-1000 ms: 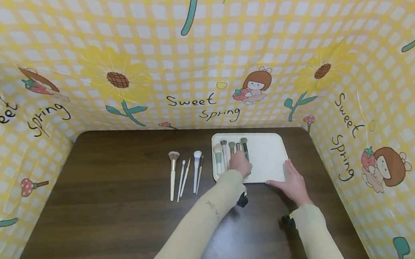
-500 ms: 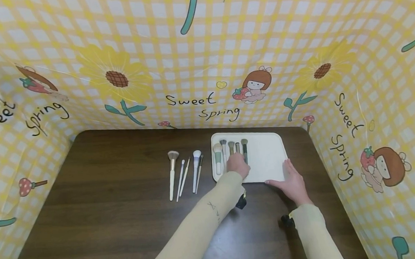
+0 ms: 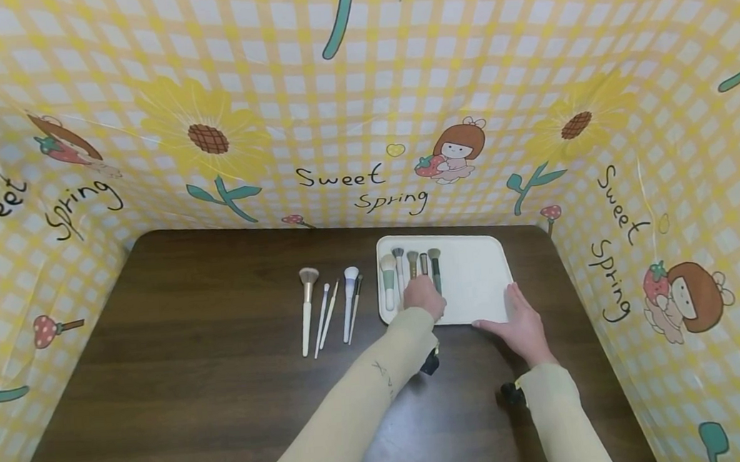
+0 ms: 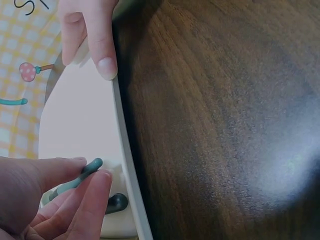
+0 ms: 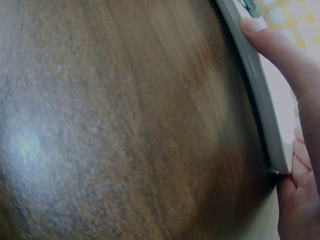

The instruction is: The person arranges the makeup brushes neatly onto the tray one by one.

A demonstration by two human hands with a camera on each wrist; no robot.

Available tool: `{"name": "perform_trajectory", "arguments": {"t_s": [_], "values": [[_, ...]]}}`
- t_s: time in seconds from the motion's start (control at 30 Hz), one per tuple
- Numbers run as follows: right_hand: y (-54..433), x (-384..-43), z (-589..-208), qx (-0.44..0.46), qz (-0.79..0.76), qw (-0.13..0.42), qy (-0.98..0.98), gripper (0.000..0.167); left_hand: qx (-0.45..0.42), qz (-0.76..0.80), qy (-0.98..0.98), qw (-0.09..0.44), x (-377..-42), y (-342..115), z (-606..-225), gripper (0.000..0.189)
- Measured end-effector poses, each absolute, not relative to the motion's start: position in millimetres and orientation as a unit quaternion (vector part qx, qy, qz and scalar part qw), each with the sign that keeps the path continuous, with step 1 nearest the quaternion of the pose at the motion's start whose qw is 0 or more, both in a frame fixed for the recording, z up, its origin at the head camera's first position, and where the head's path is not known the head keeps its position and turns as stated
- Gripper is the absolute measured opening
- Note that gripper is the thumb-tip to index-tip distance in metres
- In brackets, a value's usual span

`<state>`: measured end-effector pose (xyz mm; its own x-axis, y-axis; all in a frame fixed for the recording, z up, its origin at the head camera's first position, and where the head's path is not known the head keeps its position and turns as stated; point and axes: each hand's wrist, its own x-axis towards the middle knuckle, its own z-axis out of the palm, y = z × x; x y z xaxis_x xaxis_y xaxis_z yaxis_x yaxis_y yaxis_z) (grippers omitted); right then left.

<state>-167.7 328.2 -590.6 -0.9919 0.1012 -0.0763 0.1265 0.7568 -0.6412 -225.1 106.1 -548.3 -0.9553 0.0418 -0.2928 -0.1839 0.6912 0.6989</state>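
My left hand (image 3: 423, 299) reaches over the left part of a white tray (image 3: 476, 281). In the left wrist view its thumb and fingers pinch the green handle of a makeup brush (image 4: 80, 179), low over the tray. A dark handle end (image 4: 118, 203) lies right beside those fingertips. Also in the tray lie a brush with a pale green handle (image 3: 389, 280), a grey-tipped brush (image 3: 399, 265) and a dark green brush (image 3: 436, 263). My right hand (image 3: 520, 328) holds the tray's near right corner, thumb on the front rim (image 5: 254, 25) and fingers along the right side.
Left of the tray, several makeup brushes lie in a row on the dark wooden table (image 3: 213, 385), among them a large fluffy one (image 3: 307, 307) and a white-tipped one (image 3: 350, 297). Yellow checked cloth (image 3: 336, 119) walls the back and both sides.
My left hand has drawn slightly towards me and left, baring more of the brushes in the tray. The right hand and tray stay put.
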Motion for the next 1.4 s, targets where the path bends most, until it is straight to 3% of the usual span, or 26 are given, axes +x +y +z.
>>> {"name": "perform_trajectory", "arguments": {"t_s": [0.83,1.17,1.4], "values": [[328.7,-168.5,-589.2,0.060,-0.338,0.016,0.939,0.129,-0.033,0.359,0.923,0.137,-227.7,107.4,-553.7,0.011],[328.8,-167.6,-591.9,0.055,-0.335,0.015,0.941,0.131,-0.019,0.365,0.922,0.129,-229.5,104.4,-553.8,0.025],[328.4,-167.0,-591.3,0.053,-0.342,0.011,0.938,0.129,-0.007,0.354,0.926,0.134,-220.6,108.2,-550.6,0.013]]}}
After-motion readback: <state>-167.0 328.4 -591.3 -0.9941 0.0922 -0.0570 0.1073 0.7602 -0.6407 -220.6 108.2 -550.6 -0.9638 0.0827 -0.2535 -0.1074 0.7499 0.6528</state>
